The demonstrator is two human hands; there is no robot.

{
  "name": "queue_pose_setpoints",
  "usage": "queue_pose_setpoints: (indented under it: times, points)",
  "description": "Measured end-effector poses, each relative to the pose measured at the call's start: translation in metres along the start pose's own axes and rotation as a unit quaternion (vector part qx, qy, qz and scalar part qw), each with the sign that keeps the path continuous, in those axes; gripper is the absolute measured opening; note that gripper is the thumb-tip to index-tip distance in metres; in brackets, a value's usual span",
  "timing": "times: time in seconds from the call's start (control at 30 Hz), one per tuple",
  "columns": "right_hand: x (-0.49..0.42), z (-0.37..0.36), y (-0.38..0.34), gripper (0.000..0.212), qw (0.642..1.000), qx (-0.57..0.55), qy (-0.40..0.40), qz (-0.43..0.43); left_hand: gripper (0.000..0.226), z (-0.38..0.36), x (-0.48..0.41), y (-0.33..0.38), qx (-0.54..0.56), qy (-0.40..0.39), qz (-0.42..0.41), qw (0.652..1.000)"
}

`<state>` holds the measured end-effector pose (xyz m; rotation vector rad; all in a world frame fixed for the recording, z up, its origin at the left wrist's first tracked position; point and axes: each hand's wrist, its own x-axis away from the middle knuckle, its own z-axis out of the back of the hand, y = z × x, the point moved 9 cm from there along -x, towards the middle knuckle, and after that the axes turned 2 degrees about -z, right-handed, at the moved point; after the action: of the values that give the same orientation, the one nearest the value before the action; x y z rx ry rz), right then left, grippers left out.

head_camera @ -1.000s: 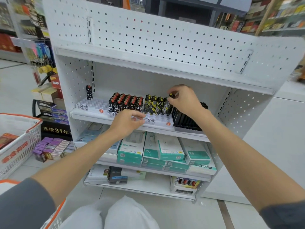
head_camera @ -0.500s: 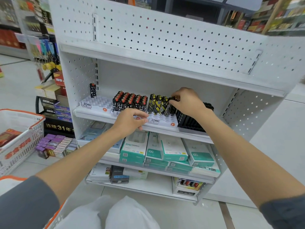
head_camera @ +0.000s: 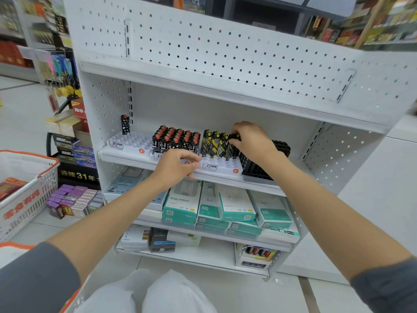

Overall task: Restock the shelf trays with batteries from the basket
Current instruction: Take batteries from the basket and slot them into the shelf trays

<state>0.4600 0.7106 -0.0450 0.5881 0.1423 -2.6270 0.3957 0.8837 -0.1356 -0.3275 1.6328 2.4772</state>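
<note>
Right hand pinches a dark battery by its top, at the right end of the yellow-black batteries in the right white tray. Left hand is curled at that tray's front lip; can't tell if it grips or just rests. Cells are probably small, rigid, dense, slick-wrapped: pinch near the cap, keep upright, seat straight into a socket. Front sockets are empty. Red-capped batteries stand packed just left. The left tray holds one lone battery at the back. Basket is well apart, far left, with reddish packs inside.
</note>
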Motion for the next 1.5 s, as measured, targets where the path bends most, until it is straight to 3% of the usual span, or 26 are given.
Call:
queue_pose_setpoints:
  times: [0.33, 0.5, 0.6, 0.7, 0.93, 1.1, 1.2, 1.27, 1.33, 1.43, 1.5]
  points:
    - [0.007, 0.001, -0.004, 0.029, 1.0, -0.009, -0.002, 0.02, 0.012, 0.0, 0.002, 0.002, 0.004, -0.002, 0.007, 1.0]
    - [0.028, 0.022, -0.022, 0.03, 0.994, -0.061, 0.091, 0.027, 0.008, 0.007, 0.007, 0.013, 0.015, 0.003, 0.0, 1.0]
    - [0.043, 0.018, -0.045, 0.028, 0.992, -0.108, 0.066, 0.025, 0.005, 0.024, 0.015, 0.015, 0.008, 0.028, -0.01, 1.0]
    - [0.059, 0.007, -0.078, 0.025, 0.99, -0.133, 0.034, 0.041, 0.016, 0.052, 0.037, 0.001, -0.031, 0.048, -0.006, 0.998]
    - [0.1, -0.075, -0.211, 0.017, 0.971, -0.19, -0.121, 0.083, 0.02, 0.142, 0.142, -0.11, -0.098, 0.083, 0.135, 0.983]
    - [0.127, -0.168, -0.336, 0.017, 0.936, -0.224, -0.244, 0.119, 0.006, 0.195, 0.231, -0.206, -0.094, 0.099, 0.221, 0.966]
    - [0.146, -0.239, -0.402, 0.019, 0.901, -0.222, -0.346, 0.135, 0.002, 0.235, 0.298, -0.29, -0.085, 0.135, 0.342, 0.926]
    - [0.16, -0.289, -0.438, 0.02, 0.879, -0.216, -0.396, 0.154, 0.031, 0.252, 0.347, -0.342, 0.033, 0.183, 0.405, 0.895]
    - [0.177, -0.336, -0.469, 0.019, 0.856, -0.212, -0.439, 0.173, 0.053, 0.264, 0.394, -0.393, 0.076, 0.237, 0.44, 0.863]
    - [0.205, -0.397, -0.501, 0.02, 0.822, -0.202, -0.497, 0.192, 0.023, 0.258, 0.454, -0.459, 0.025, 0.216, 0.54, 0.813]
    - [0.217, -0.429, -0.515, 0.02, 0.799, -0.188, -0.53, 0.213, 0.017, 0.245, 0.485, -0.492, 0.019, 0.206, 0.572, 0.794]
